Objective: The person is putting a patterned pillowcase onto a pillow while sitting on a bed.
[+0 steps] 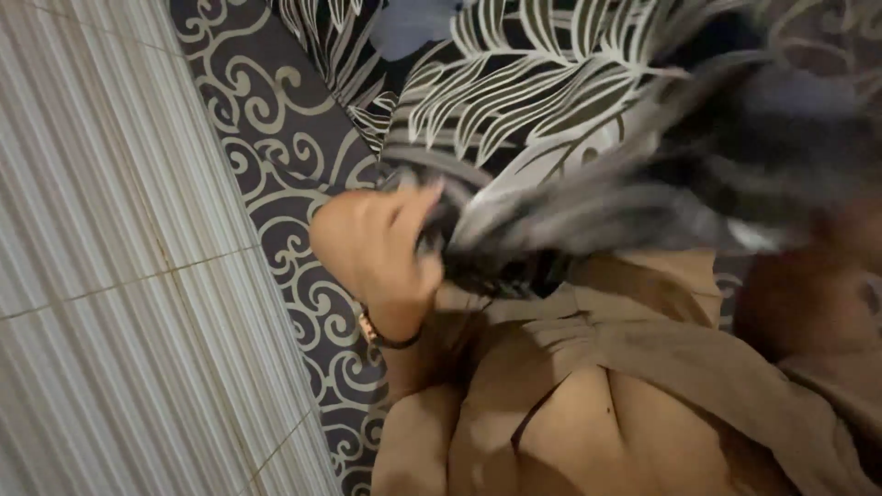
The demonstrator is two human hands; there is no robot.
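A dark leaf-print cloth (570, 156) is being clenched by the left hand (381, 253) beside the tiled floor (110, 276), while the right hand (818, 294), blurred behind the cloth, is being obscured, its grip unclear.

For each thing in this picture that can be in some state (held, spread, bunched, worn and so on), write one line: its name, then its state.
left hand: closed around the dark cloth
dark cloth: bunched at the left hand, lifted, blurred
right hand: blurred at the cloth's other end; grip cannot be told
leaf-print fabric: lying spread, partly covered by the dark cloth
swirl-pattern covering: lying flat beside the tiles
wristband: worn on the left wrist
tan garment: worn, creased
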